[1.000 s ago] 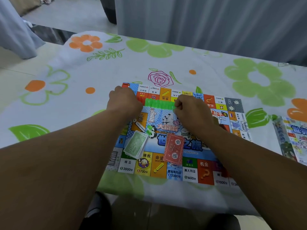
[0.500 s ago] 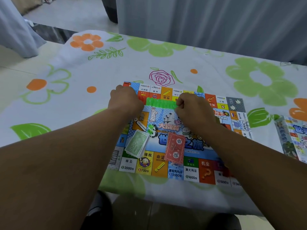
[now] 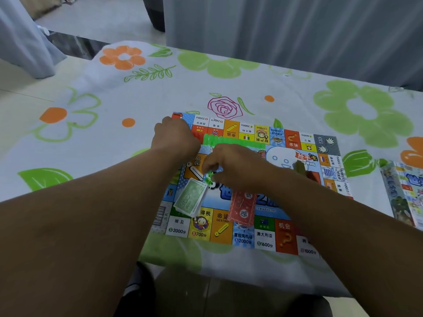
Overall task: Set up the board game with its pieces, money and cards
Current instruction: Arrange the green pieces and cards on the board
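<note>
Colourful printed paper game board (image 3: 265, 239) lies flat on the floral-cloth table (image 3: 103, 143). Stack of green paper banknotes (image 3: 191, 199) sits on the board left of centre, with the stack of red cards (image 3: 242, 208) near it on the right, not touching. My right hand (image 3: 238, 167) is just beyond them, fingers pinching a small green plastic piece (image 3: 209, 176). My left hand (image 3: 176, 139) is further out, fingers curled on the left end of a bright green plastic strip (image 3: 235, 141) lying along the board's far row. Printed game box (image 3: 402, 195) is off the board, right. Grey curtain (image 3: 286, 30) hangs behind.
</note>
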`<state>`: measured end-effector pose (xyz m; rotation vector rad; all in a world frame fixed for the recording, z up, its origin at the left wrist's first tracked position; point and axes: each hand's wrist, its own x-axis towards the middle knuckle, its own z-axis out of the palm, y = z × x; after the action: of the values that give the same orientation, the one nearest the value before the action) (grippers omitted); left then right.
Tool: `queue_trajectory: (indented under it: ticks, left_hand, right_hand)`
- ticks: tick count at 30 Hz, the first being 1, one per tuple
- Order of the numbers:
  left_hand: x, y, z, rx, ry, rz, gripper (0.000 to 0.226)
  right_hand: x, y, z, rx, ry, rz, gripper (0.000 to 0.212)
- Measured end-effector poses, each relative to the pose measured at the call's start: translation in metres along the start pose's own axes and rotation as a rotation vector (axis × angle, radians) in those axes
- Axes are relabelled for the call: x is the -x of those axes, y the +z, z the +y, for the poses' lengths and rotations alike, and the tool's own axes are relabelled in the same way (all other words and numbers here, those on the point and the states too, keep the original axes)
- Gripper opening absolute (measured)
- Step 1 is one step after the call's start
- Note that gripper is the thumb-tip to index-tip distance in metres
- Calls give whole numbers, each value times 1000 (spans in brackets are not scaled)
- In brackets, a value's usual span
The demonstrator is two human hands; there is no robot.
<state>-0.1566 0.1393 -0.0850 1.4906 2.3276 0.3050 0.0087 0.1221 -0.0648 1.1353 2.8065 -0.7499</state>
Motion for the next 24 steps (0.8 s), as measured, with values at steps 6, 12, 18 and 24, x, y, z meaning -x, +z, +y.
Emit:
queue_trajectory:
  ticks: [6, 12, 18, 24]
  left_hand:
    - [2, -2, -1, 20, 14, -16, 20]
    - [4, -4, 1, 32, 13, -20, 12]
    - [4, -4, 0, 28, 7, -24, 22]
    - [3, -3, -1, 19, 13, -23, 27]
  right_hand:
    - [10, -10, 18, -95, 132, 130, 20]
    - [26, -24, 49, -119, 313, 262, 16]
    - [30, -17, 61, -63, 356, 291, 15]
    - [29, -15, 63, -66, 392, 317, 20]
